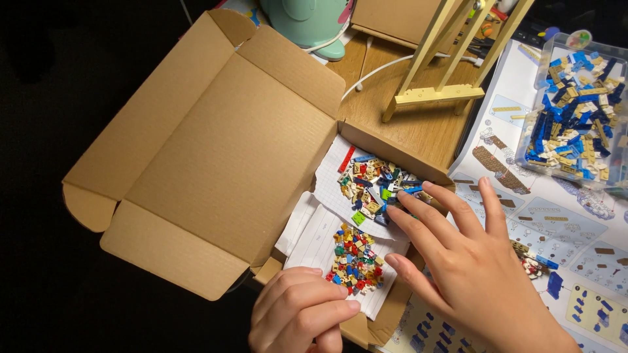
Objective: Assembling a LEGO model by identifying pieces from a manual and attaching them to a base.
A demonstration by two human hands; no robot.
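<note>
Down low at the frame's bottom edge, left hand point(297, 314) curled loosely, knuckles up, fingers folded inward with the tips tucked toward the palm — closed in a soft fist, nothing visibly gripped; resting against the near rim of the cardboard box point(216, 157), just beside the lower heap of small bricks point(355, 259). Right hand point(468, 261) reaching in from the lower right, palm down, fingers spread and extended flat — open, not pinching anything that can be made out; fingertips laid on the right edge of the upper heap of bricks point(373, 186), thumb lying across the white paper near the lower heap.

Inside the box, two sheets of white lined paper point(314, 238), each carrying one pile; upper pile mixed tan, grey, dark blue and black with a bright green piece at its near edge and a red strip at its far corner; lower pile brighter — red, yellow, blue, green, tightly clustered. Box lid thrown wide open to the left, flaps out, plain brown inside.

Off to the right, clear plastic tray point(575, 108) full of blue, tan and white bricks, sitting on a printed instruction sheet point(562, 222); a few loose pieces point(538, 263) on that sheet just beside the right wrist. Beyond the box, pale yellow wooden easel point(445, 72) on the wooden table point(418, 127); mint-green rounded object point(307, 23) at the top edge.
</note>
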